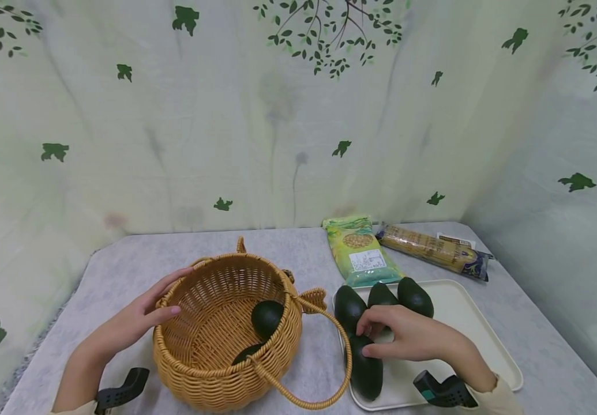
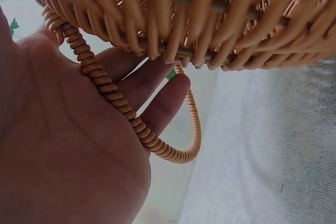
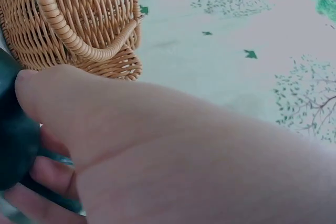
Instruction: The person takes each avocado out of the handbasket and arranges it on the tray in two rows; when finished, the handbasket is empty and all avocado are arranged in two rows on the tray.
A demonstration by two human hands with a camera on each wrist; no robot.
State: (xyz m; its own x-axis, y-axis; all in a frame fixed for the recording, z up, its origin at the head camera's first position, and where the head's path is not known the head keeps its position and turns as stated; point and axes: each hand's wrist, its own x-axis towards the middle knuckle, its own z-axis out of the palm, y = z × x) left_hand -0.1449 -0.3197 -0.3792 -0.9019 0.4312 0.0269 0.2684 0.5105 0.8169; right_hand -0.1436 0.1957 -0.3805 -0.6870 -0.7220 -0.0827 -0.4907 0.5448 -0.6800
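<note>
We note left hand (image 1: 134,320) flat, fingers straight, against the basket (image 1: 210,369) rim; right hand (image 1: 407,337) curled around an avocado (image 1: 365,369) on the tray (image 1: 485,340)

A round wicker basket (image 1: 215,328) stands upright on the table, handle folded down, two dark green avocados (image 1: 267,317) inside; four more avocados (image 1: 365,369) lie on the cream tray (image 1: 480,334) beside it

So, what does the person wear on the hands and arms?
Both hands are bare, with no gloves and no rings visible. The left hand and the right hand each have a pale cream sleeve ending at the wrist. A black device sits at each wrist; the right one shows a small teal patch.
</note>
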